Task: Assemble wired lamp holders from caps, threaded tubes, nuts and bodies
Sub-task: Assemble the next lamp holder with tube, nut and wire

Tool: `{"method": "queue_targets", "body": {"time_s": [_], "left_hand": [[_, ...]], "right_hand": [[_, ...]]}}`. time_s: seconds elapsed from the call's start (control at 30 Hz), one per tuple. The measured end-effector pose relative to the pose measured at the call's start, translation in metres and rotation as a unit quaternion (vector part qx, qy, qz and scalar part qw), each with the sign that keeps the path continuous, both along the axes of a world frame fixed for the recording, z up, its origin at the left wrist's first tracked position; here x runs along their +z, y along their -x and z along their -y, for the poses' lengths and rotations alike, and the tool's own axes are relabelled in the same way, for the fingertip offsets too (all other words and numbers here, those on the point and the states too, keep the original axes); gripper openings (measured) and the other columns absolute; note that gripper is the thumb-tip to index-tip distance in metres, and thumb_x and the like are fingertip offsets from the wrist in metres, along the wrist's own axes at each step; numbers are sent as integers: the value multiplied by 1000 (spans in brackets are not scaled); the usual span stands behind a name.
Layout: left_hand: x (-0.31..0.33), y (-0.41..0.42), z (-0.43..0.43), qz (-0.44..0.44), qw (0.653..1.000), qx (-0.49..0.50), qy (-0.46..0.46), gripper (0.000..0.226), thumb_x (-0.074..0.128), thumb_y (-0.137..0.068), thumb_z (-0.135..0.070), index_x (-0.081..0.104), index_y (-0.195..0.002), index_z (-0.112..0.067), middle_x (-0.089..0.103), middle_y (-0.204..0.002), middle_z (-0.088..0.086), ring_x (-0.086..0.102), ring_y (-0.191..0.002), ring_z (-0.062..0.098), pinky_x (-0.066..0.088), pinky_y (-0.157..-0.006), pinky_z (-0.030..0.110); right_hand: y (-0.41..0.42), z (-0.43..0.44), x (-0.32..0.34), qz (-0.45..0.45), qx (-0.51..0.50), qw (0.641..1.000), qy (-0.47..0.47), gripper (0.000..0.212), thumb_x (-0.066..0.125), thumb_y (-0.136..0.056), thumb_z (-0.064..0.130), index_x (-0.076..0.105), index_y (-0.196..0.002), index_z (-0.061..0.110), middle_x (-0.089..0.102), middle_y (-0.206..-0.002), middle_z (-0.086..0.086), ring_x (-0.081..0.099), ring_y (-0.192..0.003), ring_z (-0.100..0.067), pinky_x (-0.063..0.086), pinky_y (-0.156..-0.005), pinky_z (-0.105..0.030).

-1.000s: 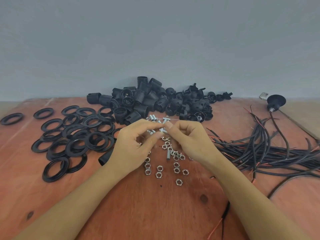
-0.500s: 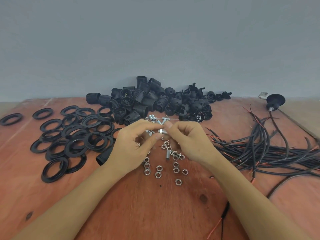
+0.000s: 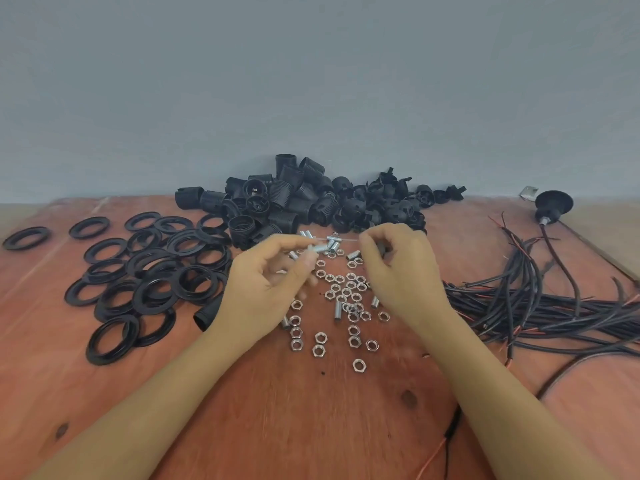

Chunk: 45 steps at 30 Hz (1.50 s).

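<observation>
Head view: 1 camera looks down over both forearms onto a reddish wooden desk (image 3: 311,420) set against a grey wall (image 3: 311,81).
Left hand (image 3: 266,285): raised over the desk, thumb and forefinger pinching 1 threaded tube (image 3: 319,250) by its near end; the other fingers are curled.
Threaded tube: silver, held roughly level, free end pointing toward the right hand, over the far edge of the nuts.
Right hand (image 3: 403,271): just right of the tube and not touching it. Fingers are curled with the thumb near the forefinger; whether they grip anything cannot be told.
Hands: apart, with a clear gap between them.
Nuts (image 3: 346,294): silver hex nuts scattered flat on the desk, below and between the hands.
Loose tubes (image 3: 334,243): a few silver tubes on the desk just beyond the hands.
Bodies (image 3: 284,199): black ribbed cylinders heaped at the wall.
Caps (image 3: 381,202): black domed parts heaped against the right side of the bodies.
Rings (image 3: 149,268): black, overlapping, at left.
Wires (image 3: 540,306): black bundle with red cores, at right.
Wired holder (image 3: 553,204): far right, a black cap with 1 wire leading from it.
</observation>
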State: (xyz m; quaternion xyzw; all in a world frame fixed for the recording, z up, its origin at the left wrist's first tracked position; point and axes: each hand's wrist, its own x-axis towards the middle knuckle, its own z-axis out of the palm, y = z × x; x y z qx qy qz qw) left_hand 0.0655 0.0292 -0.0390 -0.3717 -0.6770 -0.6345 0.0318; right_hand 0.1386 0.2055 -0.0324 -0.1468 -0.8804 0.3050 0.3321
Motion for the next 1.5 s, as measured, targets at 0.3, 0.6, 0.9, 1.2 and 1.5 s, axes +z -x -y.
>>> {"method": "queue_targets", "body": {"time_s": [0.3,0.6,0.9,1.2,1.5], "left_hand": [[11,-1,-3,266,950,-47,-155,12,64,-85,-10,64,-96,-8,75,-101,12,73,-91,24,56,-67,22],[3,4,-2,207,975,-34,-74,22,58,-96,-10,75,-94,-25,63,-67,0,61,-64,15,51,-60,24],[6,-2,-5,236,967,-77,-54,27,63,-82,-32,67,-103,-15,75,-95,7,73,-80,23,57,-62,23],[0,3,-3,195,979,-62,8,32,82,-61,-37,79,-92,-30,77,-96,0,74,-87,18,59,-77,26],[-1,7,-1,166,985,-39,-10,24,86,-60,-30,78,-83,-29,76,-82,3,73,-75,16,59,-68,25]], "right_hand": [[14,-12,-13,207,-80,964,-144,44,55,-97,27,49,-141,24,51,-135,-2,44,-121,-29,40,-98,-41],[14,-14,-11,44,-85,993,-66,37,61,-91,17,62,-128,21,59,-116,-3,63,-94,-24,53,-78,-39],[7,1,2,-206,99,970,84,33,65,-88,1,67,-119,14,53,-109,-8,59,-88,-8,54,-71,-24],[-3,15,9,-119,125,927,332,44,81,-79,14,67,-120,14,69,-110,-13,71,-90,-22,58,-83,-30],[-6,16,9,-32,217,883,416,23,68,-89,13,70,-112,11,77,-94,-1,71,-80,-4,50,-65,-12]]}}
